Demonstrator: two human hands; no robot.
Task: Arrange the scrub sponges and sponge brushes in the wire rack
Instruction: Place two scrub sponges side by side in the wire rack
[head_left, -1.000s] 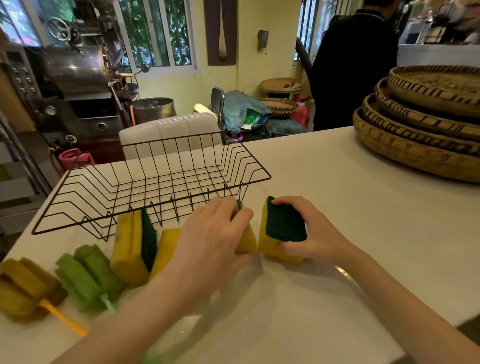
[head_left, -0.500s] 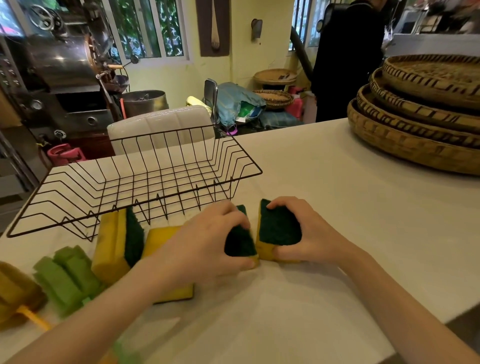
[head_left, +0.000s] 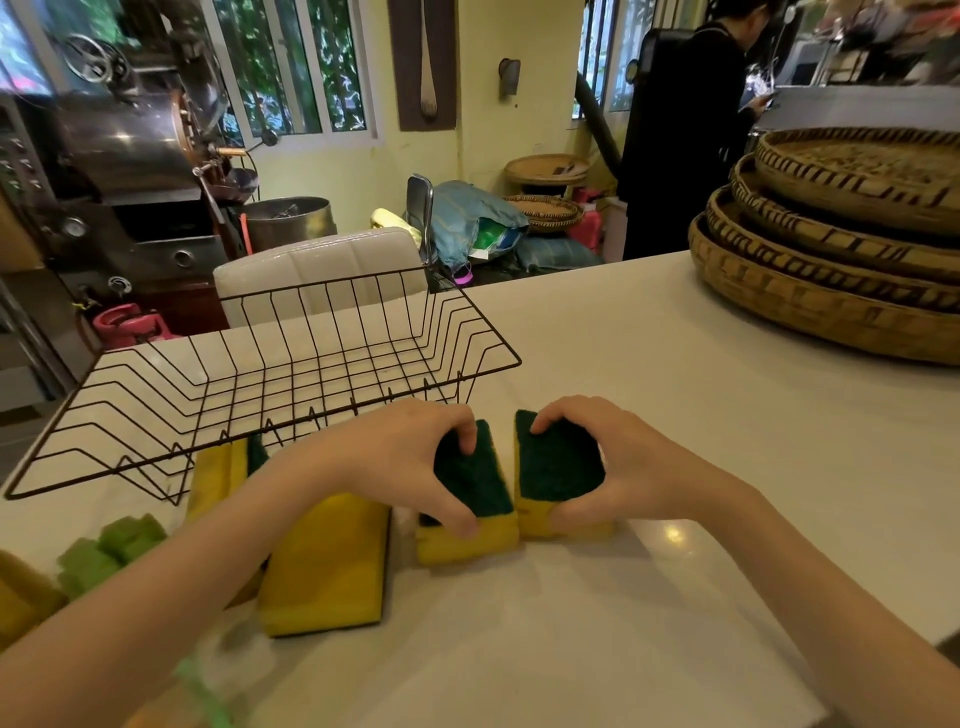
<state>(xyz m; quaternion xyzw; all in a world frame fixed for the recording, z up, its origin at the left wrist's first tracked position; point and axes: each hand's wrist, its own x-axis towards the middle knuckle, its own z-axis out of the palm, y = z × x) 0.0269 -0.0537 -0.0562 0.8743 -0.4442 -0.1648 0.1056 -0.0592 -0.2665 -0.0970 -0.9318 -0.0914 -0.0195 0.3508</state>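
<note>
Sponges (head_left: 470, 480) (head_left: 558, 467) stand on edge, green faces toward camera.

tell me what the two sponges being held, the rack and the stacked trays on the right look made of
Left-hand sponge and right-hand sponge: soft yellow foam, apparently, under a dark green fibrous scouring layer with a matte, fuzzy look. Wire rack: thin dark metal rods, probably coated, since they show little shine. Stacked trays: woven natural fibre, likely bamboo or rattan, tan with darker strips in the weave.
</note>
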